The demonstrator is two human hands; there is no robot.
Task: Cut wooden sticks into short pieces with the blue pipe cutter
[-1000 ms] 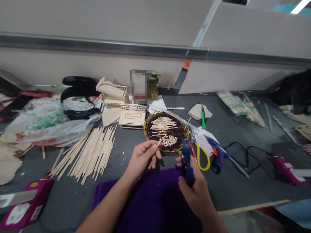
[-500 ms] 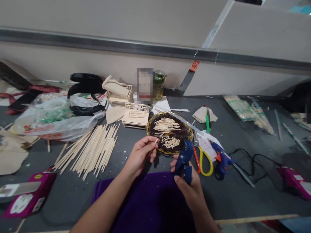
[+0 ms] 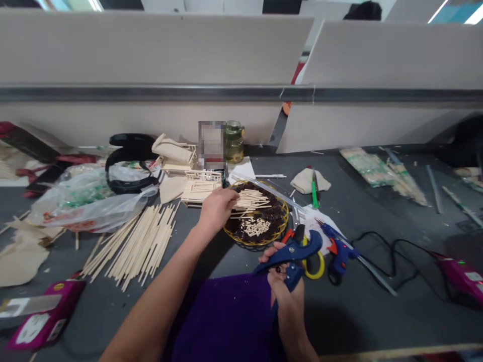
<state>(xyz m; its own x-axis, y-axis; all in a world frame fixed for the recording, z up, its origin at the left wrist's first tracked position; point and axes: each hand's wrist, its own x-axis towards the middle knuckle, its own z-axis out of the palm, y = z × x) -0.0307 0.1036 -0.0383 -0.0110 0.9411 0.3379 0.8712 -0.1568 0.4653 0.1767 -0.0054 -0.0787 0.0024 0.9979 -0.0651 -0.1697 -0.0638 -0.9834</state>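
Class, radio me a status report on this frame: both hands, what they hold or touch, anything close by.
Left hand on cut sticks in wicker tray. Right hand grips blue cutter, handles spread. Yellow scissors, glue gun beside it.

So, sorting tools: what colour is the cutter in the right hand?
Blue cutter, seen in the head view.

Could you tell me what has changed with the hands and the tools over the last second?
The left hand has let go of the short stick piece it pinched near the body and reached forward onto the cut sticks in the wicker tray. The right hand keeps the blue cutter, now tilted sideways with its handles spread. The long sticks, scissors and glue gun stayed put.
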